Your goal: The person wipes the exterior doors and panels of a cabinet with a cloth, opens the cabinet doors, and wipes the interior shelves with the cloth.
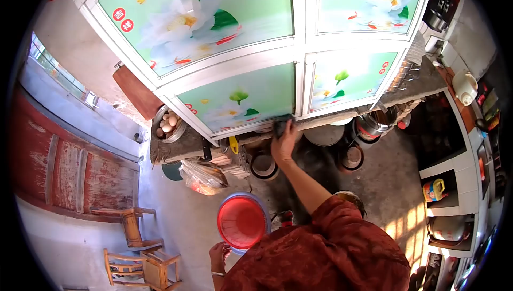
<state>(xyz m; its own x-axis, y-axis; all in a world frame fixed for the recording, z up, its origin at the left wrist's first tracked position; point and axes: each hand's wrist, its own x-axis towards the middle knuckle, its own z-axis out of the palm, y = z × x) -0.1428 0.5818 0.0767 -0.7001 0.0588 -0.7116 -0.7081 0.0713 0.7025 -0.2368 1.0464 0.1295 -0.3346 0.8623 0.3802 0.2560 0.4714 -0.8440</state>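
Observation:
My right hand (284, 144) reaches up to the lower edge of a white-framed cabinet (302, 56) with green lotus-printed panels. Its fingers are closed on a dark cloth (283, 125), pressed against the frame by the ledge. My left hand (218, 253) hangs low beside a red basin (241, 221), fingers loosely bent and apart; nothing clear shows in it. That basin rests in or on a pale blue one (267, 213). Whether the left fingertips touch the rim, I cannot tell.
A bowl of eggs (169, 124) and a knife (207, 150) are at the ledge's left end, with a plastic bag (203, 178) hanging below. Pots (372, 125) and a round lid (324, 135) sit under the cabinet. Wooden chairs (155, 267) stand lower left; shelves (462, 184) line the right.

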